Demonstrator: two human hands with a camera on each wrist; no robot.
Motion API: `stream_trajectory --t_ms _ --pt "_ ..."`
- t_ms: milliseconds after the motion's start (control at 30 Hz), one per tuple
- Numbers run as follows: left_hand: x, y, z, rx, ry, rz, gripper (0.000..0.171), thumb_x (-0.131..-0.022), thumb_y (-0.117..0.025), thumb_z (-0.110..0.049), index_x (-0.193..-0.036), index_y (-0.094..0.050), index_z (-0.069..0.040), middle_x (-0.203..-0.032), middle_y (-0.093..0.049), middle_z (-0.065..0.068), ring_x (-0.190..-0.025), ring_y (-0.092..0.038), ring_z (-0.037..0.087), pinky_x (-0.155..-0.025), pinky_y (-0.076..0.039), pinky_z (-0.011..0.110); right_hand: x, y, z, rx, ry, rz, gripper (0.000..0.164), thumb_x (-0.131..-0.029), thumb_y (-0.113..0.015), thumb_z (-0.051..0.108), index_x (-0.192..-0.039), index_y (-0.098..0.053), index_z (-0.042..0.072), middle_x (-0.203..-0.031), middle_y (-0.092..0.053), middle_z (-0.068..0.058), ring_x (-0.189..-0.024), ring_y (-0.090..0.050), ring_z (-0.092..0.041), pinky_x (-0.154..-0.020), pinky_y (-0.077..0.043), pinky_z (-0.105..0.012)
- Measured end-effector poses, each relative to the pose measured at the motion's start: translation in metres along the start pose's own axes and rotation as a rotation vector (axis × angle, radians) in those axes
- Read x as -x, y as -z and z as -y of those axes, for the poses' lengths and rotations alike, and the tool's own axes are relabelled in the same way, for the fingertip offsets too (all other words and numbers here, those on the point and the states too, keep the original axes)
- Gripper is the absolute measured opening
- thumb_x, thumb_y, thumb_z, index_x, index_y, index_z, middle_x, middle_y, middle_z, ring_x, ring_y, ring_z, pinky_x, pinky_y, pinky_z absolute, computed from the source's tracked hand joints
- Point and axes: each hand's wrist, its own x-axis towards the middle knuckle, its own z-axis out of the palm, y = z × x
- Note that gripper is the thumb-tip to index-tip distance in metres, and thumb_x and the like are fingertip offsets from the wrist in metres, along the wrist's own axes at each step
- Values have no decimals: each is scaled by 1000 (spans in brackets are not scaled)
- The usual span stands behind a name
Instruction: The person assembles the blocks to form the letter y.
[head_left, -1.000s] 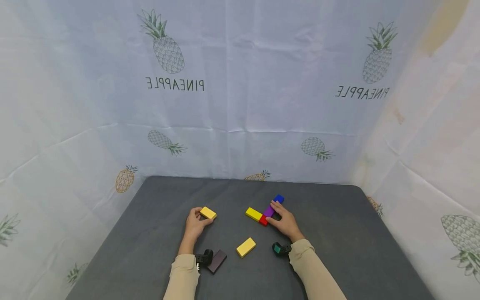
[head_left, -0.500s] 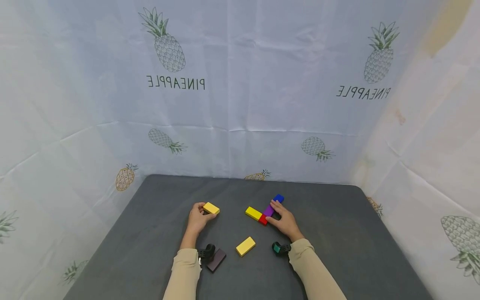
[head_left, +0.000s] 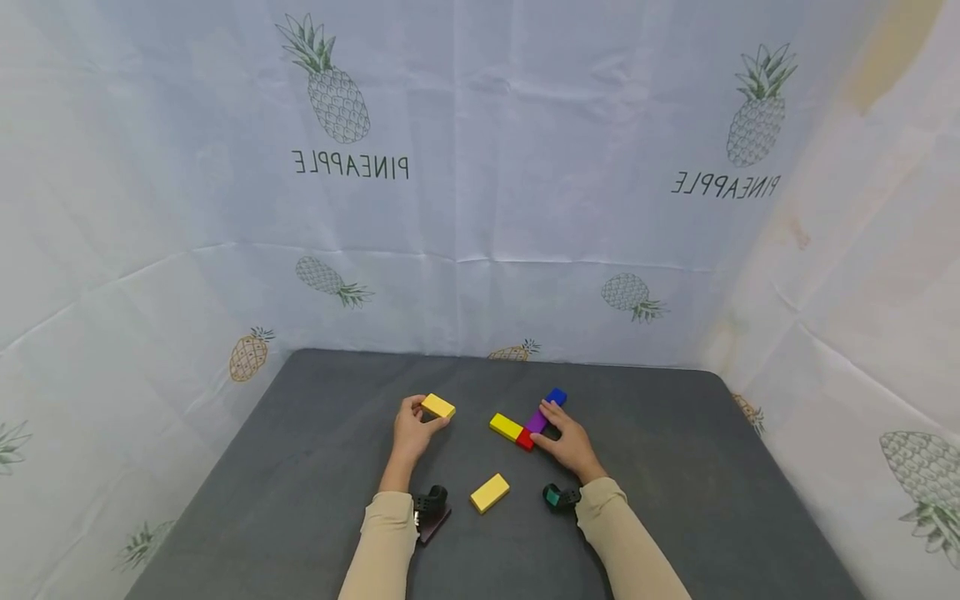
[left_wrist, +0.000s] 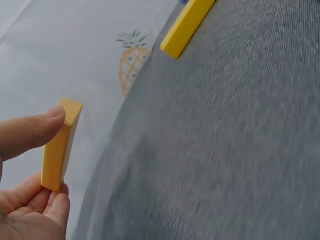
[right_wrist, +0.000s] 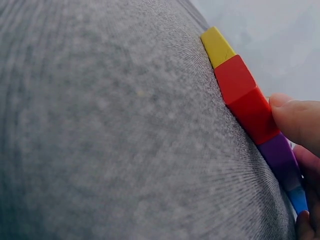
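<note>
In the head view my left hand [head_left: 414, 435] holds a yellow block [head_left: 438, 406] above the table, thumb at one end and fingertips at the other. That block [left_wrist: 60, 150] stands on its narrow side in the left wrist view. My right hand [head_left: 572, 444] is at a bent row on the table. A yellow block [head_left: 506, 427] meets a red block [head_left: 526, 439], then come a purple block [head_left: 536, 422] and a blue block [head_left: 557, 396]. My right thumb [right_wrist: 292, 117] touches the red block; the fingers reach along the purple block to the blue one, partly hiding them.
A second loose yellow block [head_left: 490, 493] lies on the dark grey table [head_left: 660, 500] between my forearms. A dark brown block [head_left: 435, 527] is partly covered by the left wrist camera [head_left: 431, 500]. Pineapple-printed cloth [head_left: 480, 208] hangs behind and beside the table.
My left hand has moved right and slightly away from me with its yellow block, nearer to the row. Its wrist now covers more of the brown block. My right hand has stayed put.
</note>
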Motion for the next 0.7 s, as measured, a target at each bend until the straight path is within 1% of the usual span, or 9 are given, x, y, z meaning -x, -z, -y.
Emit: stream_trajectory --t_ms 233,300,333,433,500,567,700 --pt "-5 -21 -3 -6 -26 -3 62 -77 -77 -4 -129 -43 3 -135 -43 26 -132 -38 44 -106 -38 50 0 -2 -2 10 22 -23 69 -82 -71 41 -138 -50 7 -147 -43 -9 -140 -32 -32 -109 -29 -57" --pt "-6 -27 -4 -1 -36 -7 60 -76 -78 -5 -126 -45 2 -133 -45 26 -131 -39 44 -106 -38 50 0 -2 -3 11 23 -20 69 -83 -71 42 -138 -50 7 -147 -43 -9 -140 -32 -32 -109 -29 -57" --pt "-5 -30 -5 -16 -53 -19 59 -75 -79 -6 -124 -46 1 -130 -46 26 -128 -42 44 -104 -41 47 -1 -2 -3 12 22 -17 69 -83 -70 42 -138 -50 8 -147 -43 -8 -140 -32 -31 -109 -29 -57" --pt "-6 -37 -5 -24 -65 -22 57 -75 -79 -7 -121 -48 1 -128 -48 25 -126 -44 43 -103 -42 46 -1 -2 -3 6 16 -8 69 -83 -70 42 -139 -49 8 -148 -42 -7 -141 -31 -30 -110 -27 -57" --pt "-9 -42 -5 -28 -58 -8 57 -75 -79 -7 -122 -47 1 -129 -47 25 -127 -43 43 -102 -42 47 -1 -1 -3 4 15 -7 70 -83 -70 42 -139 -49 8 -148 -41 -7 -141 -30 -29 -111 -27 -56" --pt "-12 -46 -6 -16 -29 21 58 -76 -78 -5 -124 -46 1 -132 -46 24 -129 -41 43 -104 -41 49 -2 -1 -4 0 14 -9 70 -83 -70 43 -139 -49 8 -148 -41 -7 -141 -30 -29 -111 -27 -56" --pt "-18 -52 -7 -69 -22 51 59 -76 -77 -3 -125 -45 2 -131 -46 23 -128 -42 42 -101 -43 49 -2 -1 -4 4 25 -21 70 -82 -71 42 -139 -49 7 -148 -42 -7 -140 -31 -30 -110 -28 -56"
